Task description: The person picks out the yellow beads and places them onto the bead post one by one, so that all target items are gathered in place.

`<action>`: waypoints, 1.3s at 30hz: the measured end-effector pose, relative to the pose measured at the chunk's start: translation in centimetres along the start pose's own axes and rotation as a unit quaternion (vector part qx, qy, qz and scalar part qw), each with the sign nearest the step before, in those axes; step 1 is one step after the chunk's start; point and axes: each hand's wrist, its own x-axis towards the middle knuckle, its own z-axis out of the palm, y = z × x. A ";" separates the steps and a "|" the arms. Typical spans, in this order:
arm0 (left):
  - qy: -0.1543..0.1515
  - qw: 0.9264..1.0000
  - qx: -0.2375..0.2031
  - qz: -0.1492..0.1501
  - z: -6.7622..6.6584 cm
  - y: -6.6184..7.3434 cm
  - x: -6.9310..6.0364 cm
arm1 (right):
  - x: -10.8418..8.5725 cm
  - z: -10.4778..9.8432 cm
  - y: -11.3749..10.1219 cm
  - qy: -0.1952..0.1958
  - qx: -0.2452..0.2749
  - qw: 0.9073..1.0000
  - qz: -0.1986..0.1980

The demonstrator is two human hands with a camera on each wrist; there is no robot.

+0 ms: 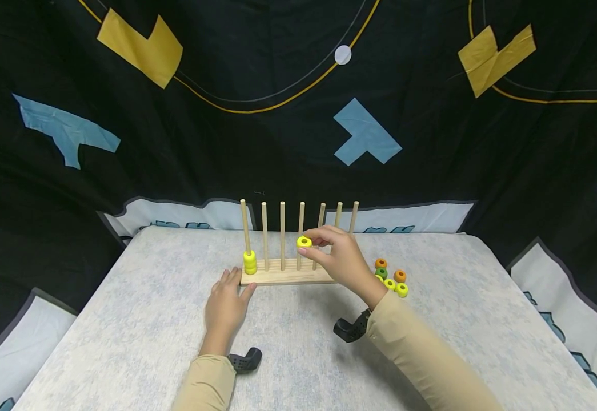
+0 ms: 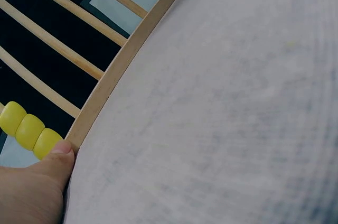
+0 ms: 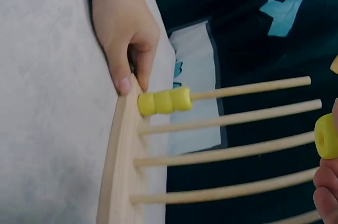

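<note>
A wooden rack [image 1: 283, 278] with several upright pegs stands on the table. Three yellow beads [image 3: 165, 101] are stacked at the foot of its leftmost peg. My left hand [image 1: 224, 308] grips the rack's left end, and the left wrist view has the thumb [image 2: 62, 150] against the base corner beside the stack. Raised in front of the middle pegs, my right hand [image 1: 343, 257] pinches a single yellow bead [image 1: 304, 242] between thumb and fingers, its hole showing. That bead is apart from the peg tips in the right wrist view. Part of the rack's right side is hidden behind this hand.
Loose beads lie right of the rack: orange beads [image 1: 400, 276], a green bead [image 1: 381, 273] and several yellow beads [image 1: 402, 290], some partly hidden by the right arm. A dark curtain [image 1: 288, 154] hangs behind the pale table [image 1: 139, 319].
</note>
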 end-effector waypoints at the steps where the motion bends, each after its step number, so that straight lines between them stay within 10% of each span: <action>1: 0.000 1.000 0.000 0.000 0.0 0.0 0.0 | 0.2 0.2 -0.3 0.000 0.000 1.000 0.000; 39: 0.005 1.000 -0.003 -0.007 -0.1 0.1 0.1 | 9.6 4.6 -7.2 -0.005 -0.030 0.999 -0.020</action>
